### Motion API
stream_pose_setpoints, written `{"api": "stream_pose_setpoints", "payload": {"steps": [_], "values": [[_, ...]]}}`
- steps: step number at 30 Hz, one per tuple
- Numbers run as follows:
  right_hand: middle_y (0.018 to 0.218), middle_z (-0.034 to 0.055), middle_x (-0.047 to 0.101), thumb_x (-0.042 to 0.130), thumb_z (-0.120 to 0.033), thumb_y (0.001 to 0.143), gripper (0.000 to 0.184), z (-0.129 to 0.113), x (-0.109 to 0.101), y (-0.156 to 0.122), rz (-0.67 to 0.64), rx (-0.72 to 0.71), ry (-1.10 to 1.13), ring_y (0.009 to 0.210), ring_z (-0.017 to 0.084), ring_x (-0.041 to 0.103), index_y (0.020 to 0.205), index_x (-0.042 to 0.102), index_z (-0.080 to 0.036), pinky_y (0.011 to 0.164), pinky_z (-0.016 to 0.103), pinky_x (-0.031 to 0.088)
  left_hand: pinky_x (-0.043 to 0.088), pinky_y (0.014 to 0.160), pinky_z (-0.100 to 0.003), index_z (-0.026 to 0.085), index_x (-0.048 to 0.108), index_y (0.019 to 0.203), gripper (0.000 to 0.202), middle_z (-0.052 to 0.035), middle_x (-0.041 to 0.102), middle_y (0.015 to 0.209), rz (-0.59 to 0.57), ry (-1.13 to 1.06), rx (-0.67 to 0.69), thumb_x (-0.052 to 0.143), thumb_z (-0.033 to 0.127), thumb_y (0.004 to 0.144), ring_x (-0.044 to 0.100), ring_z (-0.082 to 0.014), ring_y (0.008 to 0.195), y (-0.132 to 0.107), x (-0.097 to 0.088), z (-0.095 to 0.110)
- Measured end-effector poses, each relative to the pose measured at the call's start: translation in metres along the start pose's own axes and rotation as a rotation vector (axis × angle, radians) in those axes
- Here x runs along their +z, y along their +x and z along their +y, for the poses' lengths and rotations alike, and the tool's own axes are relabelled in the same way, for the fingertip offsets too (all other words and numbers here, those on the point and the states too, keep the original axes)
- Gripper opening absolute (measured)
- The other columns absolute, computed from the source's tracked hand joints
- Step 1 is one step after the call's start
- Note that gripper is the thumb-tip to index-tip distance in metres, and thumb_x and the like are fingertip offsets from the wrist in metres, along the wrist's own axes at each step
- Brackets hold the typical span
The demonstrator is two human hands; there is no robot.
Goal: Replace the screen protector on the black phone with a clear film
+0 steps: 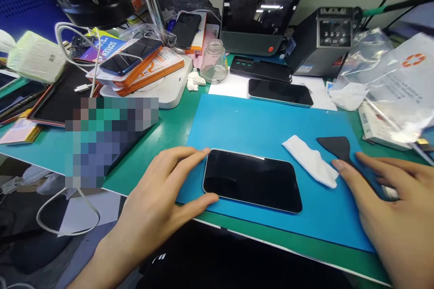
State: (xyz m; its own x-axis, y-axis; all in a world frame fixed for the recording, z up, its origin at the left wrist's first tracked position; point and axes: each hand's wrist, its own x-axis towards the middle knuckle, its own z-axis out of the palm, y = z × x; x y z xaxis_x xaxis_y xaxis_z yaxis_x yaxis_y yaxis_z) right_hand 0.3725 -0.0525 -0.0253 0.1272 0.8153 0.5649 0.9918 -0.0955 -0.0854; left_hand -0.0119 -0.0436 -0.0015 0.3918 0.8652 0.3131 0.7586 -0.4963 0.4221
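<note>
a: where does the work stand?

b: a dark-screened phone (252,181) lies face up on a blue mat (233,122) near the front edge of the bench (164,133), in place and apparently steadied. the left hand's (154,192) grip is set wide, thumb and fingertip at its long edges.

a: and the right hand (398,216)?

b: its grip is partly open around the handle of a black spatula (335,145); whether it has hold, one cannot tell.

a: what remains?

b: spatula blade and white cloth (310,162) lie apart from the phone; how much is left cannot be told.
</note>
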Motion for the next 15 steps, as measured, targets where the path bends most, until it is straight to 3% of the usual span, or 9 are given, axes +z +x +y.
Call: {"api": "stream_pose_setpoints", "payload": {"steps": [3, 7, 11, 15], "values": [[0.108, 0.0195, 0.076, 0.050, -0.054, 0.110, 0.052, -0.024, -0.021, 0.007, -0.027, -0.028, -0.083, 0.100, 0.043, 0.069, 0.112, 0.082, -0.012, 0.082, 0.056, 0.057, 0.051, 0.115, -0.041, 0.028, 0.040, 0.166, 0.070, -0.0089, 0.062, 0.147, -0.037, 0.025, 0.016, 0.066, 0.055, 0.106, 0.058, -0.0269, 0.136, 0.002, 0.001, -0.001], [0.103, 0.0165, 0.073, 0.048, -0.046, 0.112, 0.045, -0.038, -0.032, 0.008, -0.056, -0.048, -0.184, 0.092, 0.038, 0.067, 0.110, 0.080, -0.014, 0.066, 0.046, 0.049, 0.050, 0.117, -0.051, 0.031, 0.036, 0.168, 0.078, -0.0103, 0.058, 0.152, -0.127, 0.020, 0.049, 0.068, 0.060, 0.103, 0.053, -0.0321, 0.141, 0.009, -0.002, -0.005], [0.104, 0.0136, 0.073, 0.051, -0.037, 0.110, 0.033, -0.031, -0.024, 0.005, -0.002, -0.041, -0.183, 0.093, 0.033, 0.066, 0.110, 0.075, -0.014, 0.072, 0.041, 0.047, 0.049, 0.119, -0.053, 0.034, 0.038, 0.169, 0.083, -0.0083, 0.058, 0.153, -0.236, -0.037, 0.039, 0.074, 0.061, 0.099, 0.051, -0.0329, 0.141, 0.025, -0.006, -0.008], [0.102, 0.0151, 0.072, 0.058, -0.029, 0.105, 0.023, -0.025, -0.018, 0.003, 0.014, -0.028, -0.109, 0.095, 0.033, 0.064, 0.106, 0.072, -0.012, 0.083, 0.042, 0.049, 0.047, 0.119, -0.051, 0.041, 0.037, 0.168, 0.080, -0.0041, 0.059, 0.150, -0.258, -0.078, 0.068, 0.075, 0.056, 0.099, 0.050, -0.0310, 0.138, 0.037, -0.003, -0.006]]}}
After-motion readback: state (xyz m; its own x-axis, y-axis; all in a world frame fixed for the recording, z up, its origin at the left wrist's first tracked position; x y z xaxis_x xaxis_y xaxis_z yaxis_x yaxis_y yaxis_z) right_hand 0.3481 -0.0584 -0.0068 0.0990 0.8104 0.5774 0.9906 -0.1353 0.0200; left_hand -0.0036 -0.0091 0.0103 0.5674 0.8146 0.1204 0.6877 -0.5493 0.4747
